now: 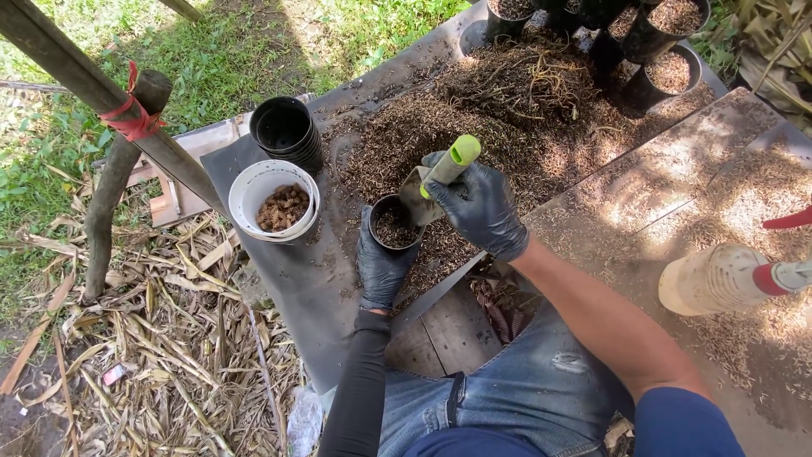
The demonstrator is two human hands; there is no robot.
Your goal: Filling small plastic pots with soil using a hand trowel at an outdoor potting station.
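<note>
The left hand (382,269) wraps its fingers around a small black pot (396,222) on the desk (288,271), near its front edge. The right hand (484,207) clenches a green-handled trowel (440,173), its long axis slanting down-left, blade touching the pot's rim. The soil heap (474,118) lies just behind; a white bowl (272,199) sits left.

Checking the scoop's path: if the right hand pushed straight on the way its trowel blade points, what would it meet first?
Most likely the small black pot held by the left hand; the right hand tilts the trowel down-left, blade at the pot's rim, though depth is unclear.
</note>
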